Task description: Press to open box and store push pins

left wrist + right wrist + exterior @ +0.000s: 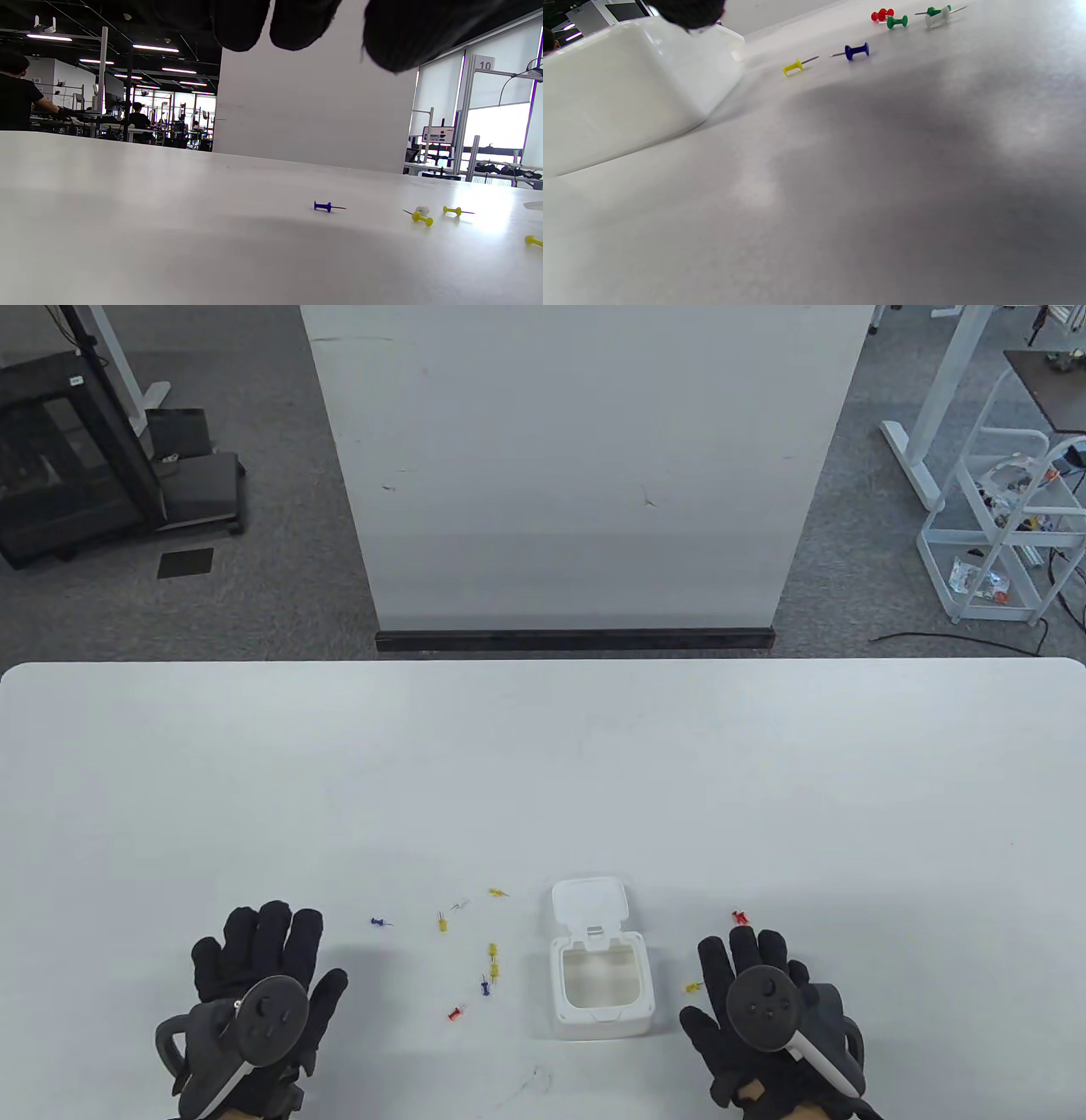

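White plastic forms the small box (601,988), which sits near the front edge of the pale surface (543,780) with its lid (590,905) swung back and open, the inside showing nothing but white. Push pins lie scattered to its left: a blue pin (380,922), a yellow pin (442,922), a red pin (457,1011), and several more yellow and blue ones between them and the box. To the box's right, another red pin (741,916) lies just beyond the fingertips of the right hand (764,1018). Both the right hand and the left hand (254,1001) lie flat with fingers spread, holding nothing, one on each side of the box.
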Motion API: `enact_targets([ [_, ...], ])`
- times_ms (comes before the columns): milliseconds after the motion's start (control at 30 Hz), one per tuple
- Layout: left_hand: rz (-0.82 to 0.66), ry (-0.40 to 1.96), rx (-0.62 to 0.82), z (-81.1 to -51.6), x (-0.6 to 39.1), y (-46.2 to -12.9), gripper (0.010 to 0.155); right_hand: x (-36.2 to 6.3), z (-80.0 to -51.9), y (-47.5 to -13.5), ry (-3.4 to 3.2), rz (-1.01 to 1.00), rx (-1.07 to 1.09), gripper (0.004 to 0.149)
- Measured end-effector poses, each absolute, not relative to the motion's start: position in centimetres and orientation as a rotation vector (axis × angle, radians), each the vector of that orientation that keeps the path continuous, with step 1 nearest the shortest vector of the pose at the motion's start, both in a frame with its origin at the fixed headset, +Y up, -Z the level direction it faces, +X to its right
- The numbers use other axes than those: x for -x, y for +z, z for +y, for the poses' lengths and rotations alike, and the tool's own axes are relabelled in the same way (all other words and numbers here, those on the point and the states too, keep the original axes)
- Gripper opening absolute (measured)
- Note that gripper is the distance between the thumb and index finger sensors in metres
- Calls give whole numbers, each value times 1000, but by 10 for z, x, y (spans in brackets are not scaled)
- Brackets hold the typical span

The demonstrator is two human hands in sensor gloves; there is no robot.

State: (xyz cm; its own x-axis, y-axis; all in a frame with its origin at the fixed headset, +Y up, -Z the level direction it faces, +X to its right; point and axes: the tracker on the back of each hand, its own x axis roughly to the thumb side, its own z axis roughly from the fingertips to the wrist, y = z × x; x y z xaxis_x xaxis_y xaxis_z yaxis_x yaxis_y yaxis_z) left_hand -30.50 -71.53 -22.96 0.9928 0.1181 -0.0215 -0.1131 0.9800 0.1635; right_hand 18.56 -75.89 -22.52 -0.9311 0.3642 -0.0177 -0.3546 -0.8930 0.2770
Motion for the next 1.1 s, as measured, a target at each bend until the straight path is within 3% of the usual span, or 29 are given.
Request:
enact_targets([
  [433,13,146,-133,-719,304,-233,72,-199,-748,-224,2719,217,45,75],
  [767,8,169,-92,-722,303,-237,72,-227,-720,-248,2713,59,241,59],
  [933,9,178,-75,-724,305,-238,72,-228,-718,-279,2776,163,317,51],
  [1100,5,186,-59,-725,306,-238,72,-216,-734,-312,2858,318,331,52],
])
